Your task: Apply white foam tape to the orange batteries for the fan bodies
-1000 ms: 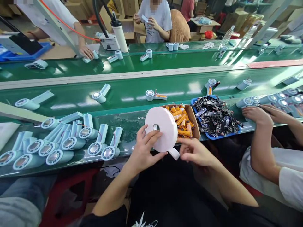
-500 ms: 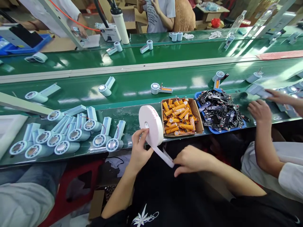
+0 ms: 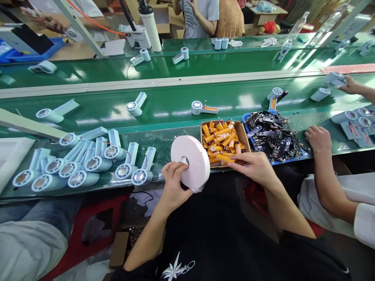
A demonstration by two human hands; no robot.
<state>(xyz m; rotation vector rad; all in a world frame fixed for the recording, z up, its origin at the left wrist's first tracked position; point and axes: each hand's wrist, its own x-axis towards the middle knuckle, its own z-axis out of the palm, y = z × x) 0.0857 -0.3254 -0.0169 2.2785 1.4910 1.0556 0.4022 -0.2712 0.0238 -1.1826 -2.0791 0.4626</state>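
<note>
In my left hand (image 3: 173,187) is a large white roll of tape (image 3: 195,166), upright, with the fingers at its core hole and the thumb at its lower edge. A short loose tape end shows at the roll's bottom. My right hand (image 3: 256,168) is at the front edge of a cardboard box (image 3: 249,150) of orange cylindrical batteries (image 3: 222,134). Its thumb and fingers close on the end of one orange battery (image 3: 224,158) at the box's front rim. Fine contact at the fingertips is partly hidden.
Pale blue handheld fan bodies (image 3: 83,178) lie grouped at left; several more sit on the green conveyor (image 3: 164,97). Right of the box, a blue tray (image 3: 271,162) holds dark circuit boards (image 3: 275,134). A co-worker's hands (image 3: 319,140) are at far right.
My right hand has left the tape strip and moved up and right to the battery box. The roll has turned to face me more, and the long pulled strip no longer shows.
</note>
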